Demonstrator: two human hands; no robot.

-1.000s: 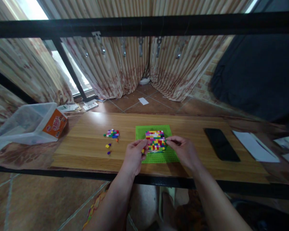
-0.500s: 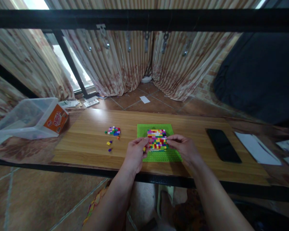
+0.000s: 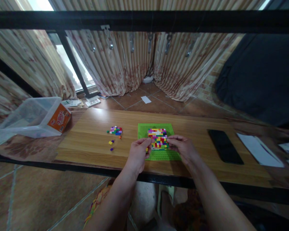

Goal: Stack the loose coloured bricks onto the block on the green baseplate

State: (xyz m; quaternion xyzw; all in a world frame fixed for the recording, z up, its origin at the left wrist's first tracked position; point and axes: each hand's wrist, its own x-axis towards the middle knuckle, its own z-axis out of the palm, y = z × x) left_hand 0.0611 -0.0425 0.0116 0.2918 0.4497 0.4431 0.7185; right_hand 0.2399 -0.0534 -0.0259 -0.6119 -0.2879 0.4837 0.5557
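A multicoloured block of toy building bricks (image 3: 159, 143) is at the front of the green baseplate (image 3: 142, 130), with more rows of colourful bricks (image 3: 157, 131) right behind it. My left hand (image 3: 138, 154) is closed at the block's left side, thumb on top and fingers curled beneath. A yellow brick (image 3: 146, 149) shows by its fingers. On the right side, my right hand (image 3: 184, 148) pinches the block's edge between thumb and forefinger. Whether the block touches the plate is hard to tell.
Loose bricks (image 3: 115, 130) lie in a small pile left of the plate, with a few strays nearer. A clear plastic bin (image 3: 33, 118) stands at the table's left end. Right of the plate are a black phone (image 3: 225, 146) and white paper (image 3: 258, 149). The table's front edge is dark.
The view has shifted slightly, moving the scene a little to the right. Both hands stay on the brick block, which appears to sit a bit farther back.
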